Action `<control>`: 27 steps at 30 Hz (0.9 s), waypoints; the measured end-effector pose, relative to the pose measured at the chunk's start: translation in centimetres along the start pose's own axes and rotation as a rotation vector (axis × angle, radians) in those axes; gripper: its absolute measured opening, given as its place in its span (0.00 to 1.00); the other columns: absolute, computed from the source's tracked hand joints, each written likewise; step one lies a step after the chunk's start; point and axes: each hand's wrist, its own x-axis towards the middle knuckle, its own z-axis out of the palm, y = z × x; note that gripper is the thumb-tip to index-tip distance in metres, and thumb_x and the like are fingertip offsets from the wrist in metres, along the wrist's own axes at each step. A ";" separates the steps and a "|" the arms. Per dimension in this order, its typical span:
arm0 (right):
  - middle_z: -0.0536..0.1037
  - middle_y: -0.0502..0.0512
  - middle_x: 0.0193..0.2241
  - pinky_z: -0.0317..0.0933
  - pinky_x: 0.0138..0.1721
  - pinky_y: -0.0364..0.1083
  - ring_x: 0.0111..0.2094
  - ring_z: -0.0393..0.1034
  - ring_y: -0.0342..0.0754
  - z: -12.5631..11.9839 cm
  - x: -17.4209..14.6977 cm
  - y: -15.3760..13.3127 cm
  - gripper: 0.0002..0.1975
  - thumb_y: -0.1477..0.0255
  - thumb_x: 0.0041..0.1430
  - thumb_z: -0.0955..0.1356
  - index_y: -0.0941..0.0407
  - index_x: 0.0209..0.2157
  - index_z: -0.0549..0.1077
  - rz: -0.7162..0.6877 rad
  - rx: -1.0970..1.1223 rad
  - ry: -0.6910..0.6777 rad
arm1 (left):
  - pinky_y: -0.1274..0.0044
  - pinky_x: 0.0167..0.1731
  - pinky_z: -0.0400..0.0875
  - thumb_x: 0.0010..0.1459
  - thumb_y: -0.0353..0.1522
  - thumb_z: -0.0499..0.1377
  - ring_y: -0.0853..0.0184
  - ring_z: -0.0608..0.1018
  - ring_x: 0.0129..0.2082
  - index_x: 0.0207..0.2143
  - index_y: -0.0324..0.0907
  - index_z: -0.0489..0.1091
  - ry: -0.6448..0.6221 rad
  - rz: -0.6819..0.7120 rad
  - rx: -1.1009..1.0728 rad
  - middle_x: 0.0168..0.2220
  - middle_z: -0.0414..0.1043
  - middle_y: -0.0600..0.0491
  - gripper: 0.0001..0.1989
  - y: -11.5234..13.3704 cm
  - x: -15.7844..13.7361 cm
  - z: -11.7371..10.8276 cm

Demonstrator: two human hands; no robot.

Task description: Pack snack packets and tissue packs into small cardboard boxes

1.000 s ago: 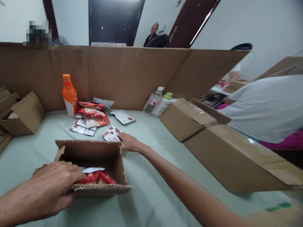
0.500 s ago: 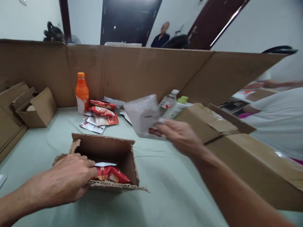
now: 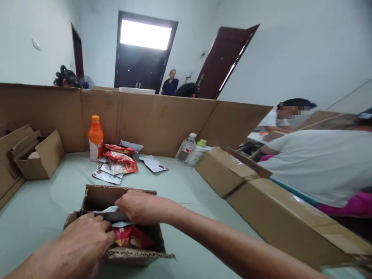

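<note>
An open cardboard box (image 3: 141, 254) stands in front of me on the pale green tabletop. My left hand (image 3: 83, 238) is closed over its near left edge, with the fingertips hidden inside. Reaching in from the right, my right hand (image 3: 139, 207) grips a white packet (image 3: 109, 213), which is partly inside the box. A red snack bag (image 3: 132, 237) lies in the box along the near wall, and the edge of another pale packet shows beside it.
An orange bottle (image 3: 95, 139), a pile of red snack bags (image 3: 119, 157) and a white sachet (image 3: 153, 164) sit toward the back. Clear (image 3: 186, 149) and green-capped (image 3: 199, 152) bottles lean near long cartons (image 3: 290, 221). Small boxes (image 3: 40, 157) stand left; a person (image 3: 316, 162) is at right.
My right hand has moved left and down, carrying the white packet from above the table into the box. My left hand stays on the box. The camera view has tilted up.
</note>
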 end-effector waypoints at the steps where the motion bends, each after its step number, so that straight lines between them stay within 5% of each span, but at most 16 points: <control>1: 0.85 0.63 0.43 0.60 0.32 0.43 0.41 0.80 0.52 0.4 1.1 0.1 0.14 0.78 0.64 0.65 0.61 0.47 0.80 -0.032 -0.007 -0.034 | 0.66 0.46 0.78 0.52 0.23 0.60 0.55 0.83 0.42 0.39 0.46 0.78 -0.010 -0.010 0.007 0.40 0.82 0.49 0.14 0.1 0.0 -0.1; 5: 0.85 0.66 0.41 0.65 0.33 0.45 0.41 0.81 0.56 1.5 2.6 0.3 0.12 0.77 0.62 0.69 0.63 0.46 0.81 -0.052 -0.020 -0.142 | 0.65 0.44 0.79 0.53 0.23 0.60 0.56 0.82 0.40 0.40 0.45 0.76 -0.038 -0.015 0.027 0.39 0.81 0.49 0.13 0.3 0.2 -0.5; 7: 0.84 0.68 0.46 0.68 0.40 0.47 0.45 0.80 0.57 1.7 1.1 0.4 0.16 0.77 0.65 0.66 0.64 0.52 0.78 -0.038 0.021 -0.074 | 0.66 0.44 0.79 0.55 0.24 0.60 0.57 0.82 0.40 0.40 0.44 0.75 0.050 0.047 0.011 0.40 0.81 0.49 0.11 0.1 -0.2 -0.7; 10: 0.82 0.63 0.52 0.70 0.46 0.48 0.50 0.78 0.55 1.8 -3.7 1.5 0.18 0.74 0.68 0.64 0.58 0.55 0.77 -0.002 0.246 0.347 | 0.65 0.51 0.78 0.61 0.25 0.58 0.56 0.81 0.50 0.48 0.44 0.73 0.355 0.142 -0.004 0.50 0.80 0.47 0.13 -0.7 -2.2 -1.1; 12: 0.84 0.58 0.48 0.72 0.38 0.45 0.46 0.80 0.52 2.3 -7.2 3.0 0.15 0.68 0.69 0.64 0.53 0.50 0.80 0.030 0.413 0.674 | 0.66 0.56 0.76 0.65 0.28 0.57 0.58 0.78 0.57 0.55 0.47 0.70 0.521 0.083 -0.008 0.57 0.76 0.48 0.17 -1.6 -4.1 -1.1; 14: 0.86 0.56 0.42 0.69 0.25 0.42 0.39 0.81 0.51 3.5 -9.6 4.5 0.14 0.63 0.68 0.65 0.51 0.45 0.82 0.068 0.506 0.818 | 0.68 0.58 0.75 0.67 0.34 0.59 0.59 0.77 0.59 0.60 0.51 0.66 0.588 -0.042 -0.027 0.61 0.73 0.50 0.20 -2.6 -5.9 -0.6; 17: 0.85 0.56 0.42 0.67 0.22 0.41 0.39 0.80 0.51 6.3 -9.9 5.7 0.12 0.64 0.64 0.68 0.49 0.45 0.82 0.084 0.573 0.783 | 0.70 0.56 0.78 0.67 0.42 0.59 0.59 0.79 0.58 0.63 0.55 0.63 0.585 -0.146 -0.087 0.60 0.74 0.51 0.23 -3.6 -7.0 0.9; 22: 0.83 0.58 0.45 0.72 0.48 0.53 0.46 0.76 0.53 10.3 -5.8 5.4 0.14 0.70 0.61 0.71 0.52 0.48 0.80 -0.024 0.465 0.627 | 0.78 0.48 0.80 0.73 0.43 0.53 0.66 0.84 0.49 0.65 0.55 0.60 0.606 -0.256 -0.194 0.52 0.81 0.55 0.21 -4.0 -5.4 3.0; 27: 0.82 0.58 0.44 0.73 0.44 0.50 0.43 0.77 0.50 10.0 -6.5 6.1 0.13 0.72 0.69 0.63 0.53 0.47 0.79 -0.040 0.501 0.767 | 0.76 0.50 0.79 0.72 0.39 0.56 0.64 0.83 0.48 0.57 0.48 0.67 0.661 -0.218 -0.103 0.50 0.80 0.52 0.15 -4.1 -3.3 4.0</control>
